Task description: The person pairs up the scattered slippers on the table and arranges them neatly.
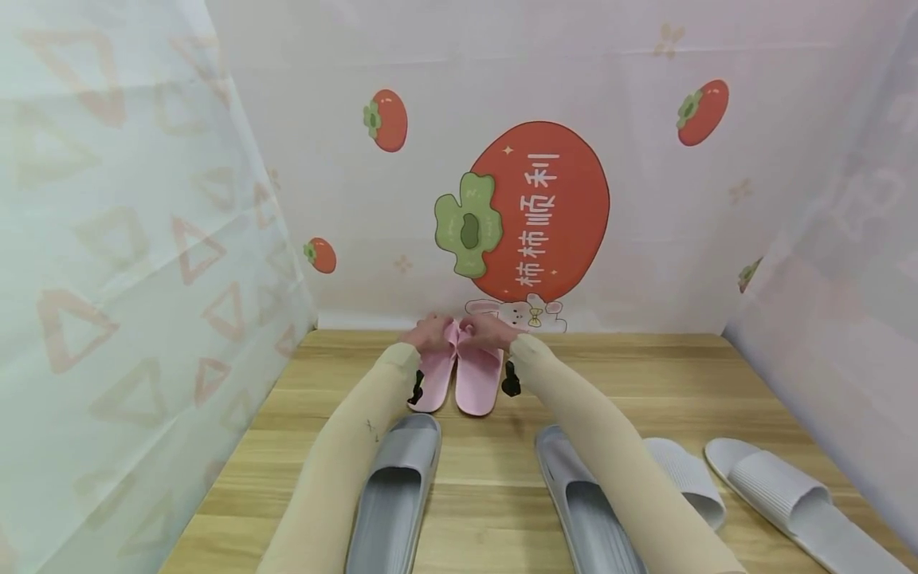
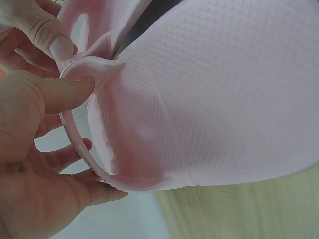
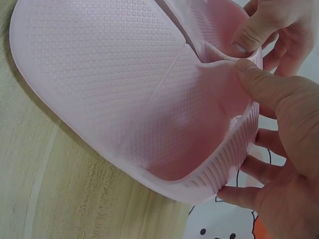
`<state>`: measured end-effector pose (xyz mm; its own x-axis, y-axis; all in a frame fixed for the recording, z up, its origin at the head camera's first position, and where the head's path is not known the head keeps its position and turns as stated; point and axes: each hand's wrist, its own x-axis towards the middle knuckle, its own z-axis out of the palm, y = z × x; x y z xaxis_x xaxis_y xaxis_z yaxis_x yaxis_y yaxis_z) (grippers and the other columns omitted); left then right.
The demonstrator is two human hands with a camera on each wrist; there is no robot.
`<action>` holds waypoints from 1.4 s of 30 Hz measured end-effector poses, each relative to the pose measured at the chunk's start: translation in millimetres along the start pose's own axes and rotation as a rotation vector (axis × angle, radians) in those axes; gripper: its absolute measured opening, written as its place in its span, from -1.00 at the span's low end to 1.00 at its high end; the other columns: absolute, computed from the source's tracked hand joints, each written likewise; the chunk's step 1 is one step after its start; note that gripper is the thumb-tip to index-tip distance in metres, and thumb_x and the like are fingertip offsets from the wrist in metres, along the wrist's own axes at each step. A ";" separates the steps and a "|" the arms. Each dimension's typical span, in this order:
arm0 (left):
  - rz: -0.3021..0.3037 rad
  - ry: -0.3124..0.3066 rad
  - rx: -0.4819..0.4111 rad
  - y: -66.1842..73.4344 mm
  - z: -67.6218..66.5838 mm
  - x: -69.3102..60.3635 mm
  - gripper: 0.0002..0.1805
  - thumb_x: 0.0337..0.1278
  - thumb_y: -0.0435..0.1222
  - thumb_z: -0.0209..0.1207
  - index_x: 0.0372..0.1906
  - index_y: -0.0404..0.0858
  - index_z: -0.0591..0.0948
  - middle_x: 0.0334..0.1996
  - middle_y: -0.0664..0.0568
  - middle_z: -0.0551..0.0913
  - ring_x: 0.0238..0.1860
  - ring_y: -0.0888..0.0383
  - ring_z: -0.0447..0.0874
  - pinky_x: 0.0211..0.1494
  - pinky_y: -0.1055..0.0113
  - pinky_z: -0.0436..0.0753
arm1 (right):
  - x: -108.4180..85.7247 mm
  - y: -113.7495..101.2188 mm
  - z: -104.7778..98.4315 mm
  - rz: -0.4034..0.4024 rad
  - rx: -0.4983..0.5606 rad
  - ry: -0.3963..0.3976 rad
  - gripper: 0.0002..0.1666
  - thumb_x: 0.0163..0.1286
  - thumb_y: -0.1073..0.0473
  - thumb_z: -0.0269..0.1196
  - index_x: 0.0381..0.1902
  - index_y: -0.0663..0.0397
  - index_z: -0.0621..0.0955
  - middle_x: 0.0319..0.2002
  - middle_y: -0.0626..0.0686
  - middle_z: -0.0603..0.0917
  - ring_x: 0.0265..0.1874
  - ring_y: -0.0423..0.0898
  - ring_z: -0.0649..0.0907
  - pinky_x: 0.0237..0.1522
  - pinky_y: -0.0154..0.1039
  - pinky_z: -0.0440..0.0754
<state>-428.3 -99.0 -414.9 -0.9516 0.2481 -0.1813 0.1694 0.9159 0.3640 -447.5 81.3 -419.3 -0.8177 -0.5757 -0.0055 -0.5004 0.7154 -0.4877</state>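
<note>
Pinching the straps (image 3: 227, 162) of the pink slippers (image 1: 476, 387), the left hand (image 1: 430, 333) and right hand (image 1: 489, 331) are each holding one, thumbs (image 2: 62, 93) pressing from inside and other fingers (image 3: 244, 196) bracing outside, likely because the thin bands are offering an easy grip. The pair is standing side by side at the counter's (image 1: 495, 482) far end, near the backdrop (image 1: 645, 223). Grey slippers (image 1: 393, 510) are lying nearer, well apart; white slippers (image 1: 778, 482) are lying farther right. No containers are showing.
</note>
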 end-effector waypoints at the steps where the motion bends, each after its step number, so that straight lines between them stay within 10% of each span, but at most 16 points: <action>1: -0.012 0.004 -0.012 -1.1 0.3 -0.1 -0.15 0.07 -0.10 0.29 0.50 0.03 0.22 0.45 -0.14 0.20 0.40 -0.19 0.24 0.26 -0.27 0.41 | 1.5 -0.3 0.9 -0.004 -0.002 -0.001 -0.48 0.25 0.12 0.34 0.14 0.22 0.57 -0.05 0.13 0.67 -0.14 -0.06 0.57 0.07 -0.12 0.54; 42: -0.066 -0.008 -0.126 -31.6 12.4 23.3 -0.28 0.17 0.03 0.18 0.43 -0.06 0.33 0.36 -0.26 0.34 0.31 -0.19 0.38 0.26 -0.07 0.47 | 15.8 -10.3 14.3 0.068 0.013 -0.120 -0.30 0.26 0.11 0.26 0.35 0.15 0.42 0.30 0.21 0.50 0.28 0.11 0.49 0.36 0.03 0.38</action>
<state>-452.7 -118.3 -441.9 -0.9575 0.1918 -0.2154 0.0728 0.8835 0.4627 -451.2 59.1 -426.8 -0.8094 -0.5696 -0.1431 -0.4403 0.7497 -0.4940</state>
